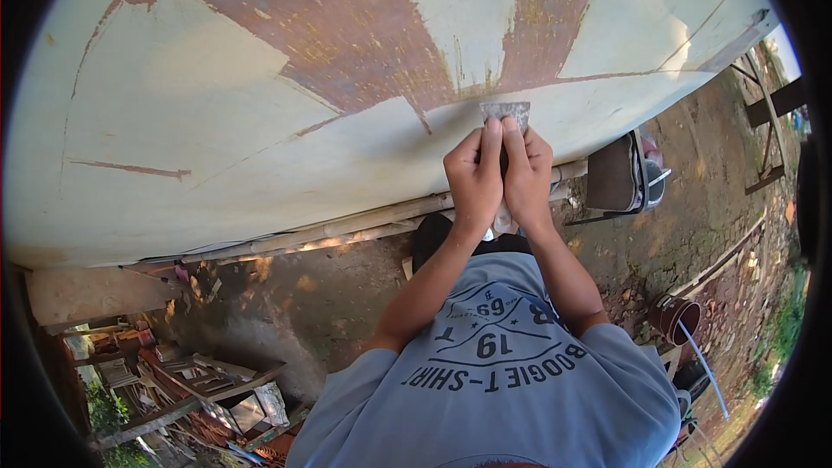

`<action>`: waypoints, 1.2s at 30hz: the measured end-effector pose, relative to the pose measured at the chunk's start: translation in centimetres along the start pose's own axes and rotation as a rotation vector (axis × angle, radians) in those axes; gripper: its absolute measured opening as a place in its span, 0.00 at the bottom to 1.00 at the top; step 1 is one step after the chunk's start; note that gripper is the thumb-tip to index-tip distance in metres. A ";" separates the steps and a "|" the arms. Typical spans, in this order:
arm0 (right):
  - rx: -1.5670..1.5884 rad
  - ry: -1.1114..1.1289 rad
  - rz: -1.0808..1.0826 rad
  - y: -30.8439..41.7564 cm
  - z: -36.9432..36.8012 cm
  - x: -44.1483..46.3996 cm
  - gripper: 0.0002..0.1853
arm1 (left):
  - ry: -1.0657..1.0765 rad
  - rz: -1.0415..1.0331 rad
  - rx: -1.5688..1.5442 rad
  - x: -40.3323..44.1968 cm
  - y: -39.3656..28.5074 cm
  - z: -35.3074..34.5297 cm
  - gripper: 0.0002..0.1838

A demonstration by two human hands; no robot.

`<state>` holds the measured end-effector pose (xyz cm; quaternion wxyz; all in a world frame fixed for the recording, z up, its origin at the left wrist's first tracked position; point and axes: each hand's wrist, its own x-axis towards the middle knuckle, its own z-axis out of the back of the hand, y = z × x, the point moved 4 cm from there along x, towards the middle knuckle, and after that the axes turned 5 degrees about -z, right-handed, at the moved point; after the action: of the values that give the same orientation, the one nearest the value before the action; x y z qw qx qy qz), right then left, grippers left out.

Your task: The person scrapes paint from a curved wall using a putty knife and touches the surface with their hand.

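Note:
Both hands hold one metal scraper (506, 111) with a wide flat blade, its edge at the painted surface. My left hand (476, 178) and my right hand (526, 175) are side by side, thumbs together at the base of the blade, fingers closed round the handle, which is mostly hidden. The large pale surface (173, 61) fills the upper part of the view. Reddish-brown bare patches (329, 26) with yellowish streaks show on it, one broad at the left and one narrower above the scraper. A thin brown line curves to the right.
Bamboo poles (329, 230) run under the lower edge of the surface. A dark container (614, 175) stands to the right, and a brown bucket (673, 319) farther down. Wood scraps (204, 390) lie at the lower left on the dirt ground (286, 312).

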<state>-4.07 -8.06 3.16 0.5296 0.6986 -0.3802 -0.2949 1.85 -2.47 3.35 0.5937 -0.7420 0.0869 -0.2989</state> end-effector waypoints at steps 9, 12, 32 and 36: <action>0.024 0.028 -0.020 1.0 0.0 0.8 0.19 | -0.042 0.023 -0.020 0.3 -0.5 -0.2 0.22; 0.032 0.038 -0.009 1.2 -0.4 0.6 0.20 | -0.044 0.020 -0.030 1.8 -0.5 -0.3 0.22; 0.067 0.066 -0.091 -2.1 0.8 -1.1 0.17 | 0.043 0.098 -0.002 -1.9 2.0 1.1 0.19; 0.131 0.111 -0.223 -4.8 1.8 -2.4 0.14 | 0.069 0.164 -0.019 -4.6 4.3 2.3 0.15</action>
<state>-5.79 -6.24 -1.92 0.4672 0.7847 -0.2887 -0.2874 0.38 0.47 -2.46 0.6059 -0.7271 0.1706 -0.2740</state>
